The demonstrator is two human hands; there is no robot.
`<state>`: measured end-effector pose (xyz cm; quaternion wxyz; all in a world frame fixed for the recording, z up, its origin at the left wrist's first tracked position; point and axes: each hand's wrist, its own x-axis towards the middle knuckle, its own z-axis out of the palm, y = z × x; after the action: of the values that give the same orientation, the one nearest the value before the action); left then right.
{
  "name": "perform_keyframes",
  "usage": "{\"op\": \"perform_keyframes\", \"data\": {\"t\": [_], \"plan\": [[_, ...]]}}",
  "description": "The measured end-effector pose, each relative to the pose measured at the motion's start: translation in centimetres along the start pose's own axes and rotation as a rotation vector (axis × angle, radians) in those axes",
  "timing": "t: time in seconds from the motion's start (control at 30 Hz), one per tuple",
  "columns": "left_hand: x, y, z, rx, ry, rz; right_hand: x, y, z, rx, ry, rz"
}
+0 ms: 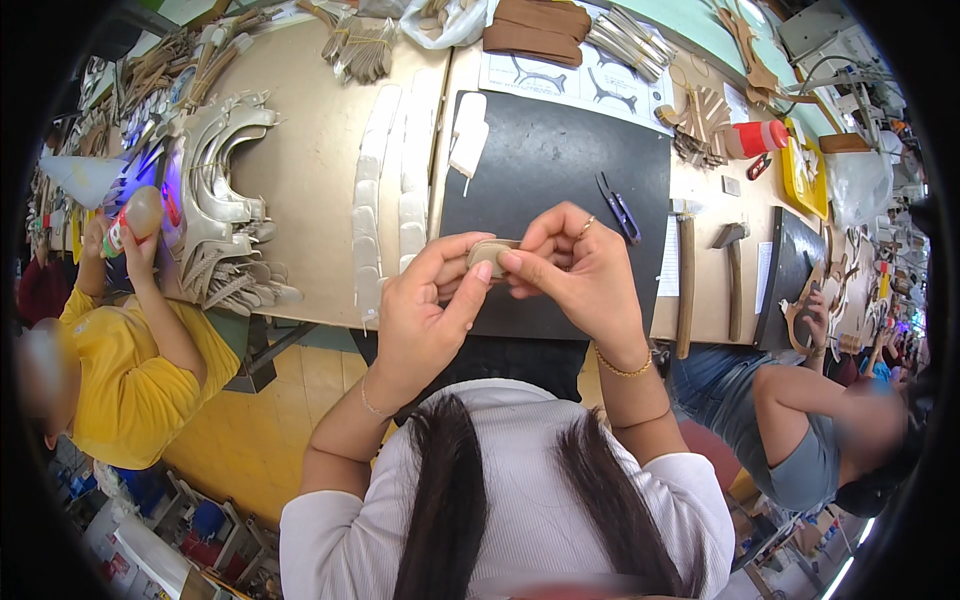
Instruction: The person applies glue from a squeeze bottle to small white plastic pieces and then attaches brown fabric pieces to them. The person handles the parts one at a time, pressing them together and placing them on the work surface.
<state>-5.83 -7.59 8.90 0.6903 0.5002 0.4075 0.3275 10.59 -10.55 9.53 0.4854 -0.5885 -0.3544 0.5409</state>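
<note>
Near the front edge of the black mat (pixel 560 140), I hold a small beige piece with a rounded end (pixel 488 256), perhaps leather, between both hands. My left hand (pixel 428 312) pinches its left side, the thumb lying on top. The fingers of my right hand (pixel 585 275) close on its right edge. What lies under the piece is hidden by my fingers. To the left run two rows of overlapping pale strips (pixel 368 200) with rounded ends. A few white strips (pixel 468 145) rest at the mat's far left corner.
Blue thread snips (pixel 620 210) lie right of my right hand. Farther right are two wooden-handled hammers (pixel 685 285), a red-and-white bottle (pixel 755 138) and a yellow tray (pixel 805 170). Curved pale parts (pixel 205 180) are stacked left. Co-workers sit on both sides.
</note>
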Motion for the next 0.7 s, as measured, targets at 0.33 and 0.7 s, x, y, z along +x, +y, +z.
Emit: {"op": "perform_keyframes", "data": {"t": [0.33,0.7], "plan": [[0.3,0.7,-0.3,-0.224,-0.051,-0.079,-0.1,-1.0,-2.2,-0.446,-0.067,-0.325],[0.3,0.7,-0.2,-0.243,-0.044,-0.104,-0.1,-0.4,-1.4,-0.332,-0.132,-0.263]]}}
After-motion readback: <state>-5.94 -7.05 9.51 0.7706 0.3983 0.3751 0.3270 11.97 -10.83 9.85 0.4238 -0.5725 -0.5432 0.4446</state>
